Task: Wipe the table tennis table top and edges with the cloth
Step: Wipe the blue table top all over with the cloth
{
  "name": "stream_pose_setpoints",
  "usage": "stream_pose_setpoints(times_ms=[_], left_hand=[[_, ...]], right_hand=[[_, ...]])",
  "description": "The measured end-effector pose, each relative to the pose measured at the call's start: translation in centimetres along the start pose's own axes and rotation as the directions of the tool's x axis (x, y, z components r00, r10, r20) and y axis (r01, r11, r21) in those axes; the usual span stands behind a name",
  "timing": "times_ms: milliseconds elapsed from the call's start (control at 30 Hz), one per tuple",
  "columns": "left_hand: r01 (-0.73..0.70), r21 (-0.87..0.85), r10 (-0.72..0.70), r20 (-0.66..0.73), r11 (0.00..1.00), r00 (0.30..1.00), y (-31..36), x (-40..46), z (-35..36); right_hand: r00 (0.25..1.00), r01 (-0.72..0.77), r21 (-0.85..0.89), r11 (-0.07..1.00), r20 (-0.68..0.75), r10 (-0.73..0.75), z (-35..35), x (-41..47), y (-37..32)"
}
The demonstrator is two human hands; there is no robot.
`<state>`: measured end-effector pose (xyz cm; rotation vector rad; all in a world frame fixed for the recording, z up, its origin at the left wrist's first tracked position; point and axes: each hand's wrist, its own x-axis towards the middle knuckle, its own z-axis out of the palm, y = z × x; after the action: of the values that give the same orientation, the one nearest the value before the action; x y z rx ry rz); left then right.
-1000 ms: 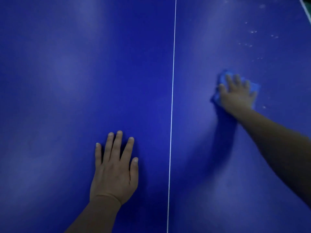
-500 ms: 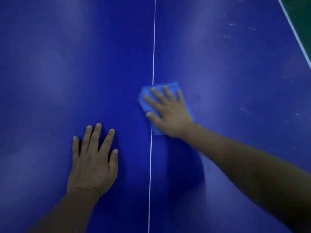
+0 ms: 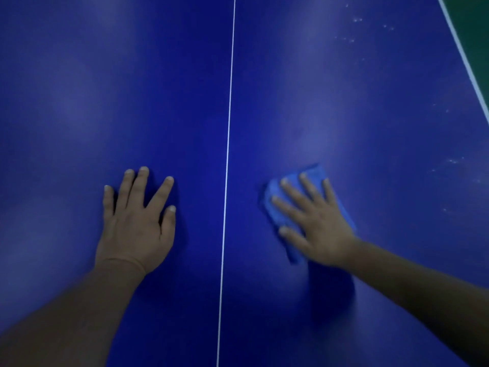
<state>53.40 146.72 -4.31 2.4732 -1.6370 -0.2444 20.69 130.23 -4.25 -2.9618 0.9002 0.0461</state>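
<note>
The dark blue table tennis table top (image 3: 344, 88) fills the view, split by a thin white centre line (image 3: 227, 154). A folded blue cloth (image 3: 277, 207) lies flat on the right half, a little right of the line. My right hand (image 3: 317, 223) presses it down with spread, straight fingers and covers most of it. My left hand (image 3: 137, 221) rests palm down on the left half, fingers spread, holding nothing.
White specks of dust (image 3: 354, 30) dot the far right part of the top, with more specks (image 3: 452, 161) near the right side. The table's white right edge line (image 3: 465, 62) runs diagonally at the upper right, with green floor (image 3: 476, 17) beyond it.
My right hand swept the cloth from the far right in to the centre line, then back a little to the right and closer to me. My left hand stayed planted.
</note>
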Motion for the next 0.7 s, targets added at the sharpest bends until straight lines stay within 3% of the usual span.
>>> stream_pose_setpoints(times_ms=[67,100,167,233,300,367,433,467,533,600,667,700], left_hand=[[0.003,-0.010,-0.003,-0.006,1.000,1.000,0.0,0.0,-0.1],[0.005,-0.013,-0.005,-0.004,1.000,1.000,0.1,0.1,-0.1],[0.008,-0.014,-0.008,-0.002,1.000,1.000,0.1,0.1,-0.1],[0.002,-0.016,-0.003,-0.005,1.000,1.000,0.1,0.2,-0.1],[0.004,-0.012,-0.004,0.000,1.000,1.000,0.0,0.2,0.0],[0.004,-0.012,-0.004,0.003,1.000,1.000,0.0,0.1,0.0],[0.006,-0.007,-0.006,0.008,1.000,1.000,-0.1,0.2,-0.1],[0.001,-0.008,-0.001,0.012,1.000,1.000,0.0,0.2,-0.1],[0.001,-0.014,0.000,0.019,1.000,1.000,-0.1,0.1,-0.1],[0.006,-0.015,-0.006,0.022,1.000,1.000,0.0,0.1,-0.2],[0.003,-0.015,-0.003,0.020,1.000,1.000,0.1,0.1,-0.2],[0.003,-0.017,-0.002,0.020,1.000,1.000,0.1,0.0,-0.1]], right_hand=[[0.990,0.136,-0.014,0.991,0.046,-0.136,-0.4,-0.5,1.1],[0.996,0.078,-0.036,0.996,0.035,-0.077,-0.6,0.7,3.0],[0.967,-0.253,-0.029,0.967,0.010,0.254,-1.1,4.2,7.6],[0.833,-0.553,0.052,0.832,0.035,0.552,-1.7,8.2,11.1],[0.786,-0.618,0.081,0.782,0.073,0.613,-2.3,12.0,11.2],[0.873,-0.486,0.057,0.872,0.080,0.481,-2.3,15.1,8.6],[0.988,-0.151,-0.015,0.988,0.032,0.151,-1.5,16.0,4.2],[0.998,0.060,-0.049,0.997,0.007,-0.059,-1.4,15.0,1.7],[0.889,0.456,-0.068,0.887,-0.024,-0.458,-0.8,10.4,-2.5],[0.723,0.689,0.003,0.724,0.053,-0.689,-0.9,5.2,-4.6],[0.642,0.762,0.049,0.646,0.080,-0.763,-1.2,3.5,-3.0],[0.677,0.731,0.029,0.682,0.088,-0.730,-1.0,4.1,-1.3]])
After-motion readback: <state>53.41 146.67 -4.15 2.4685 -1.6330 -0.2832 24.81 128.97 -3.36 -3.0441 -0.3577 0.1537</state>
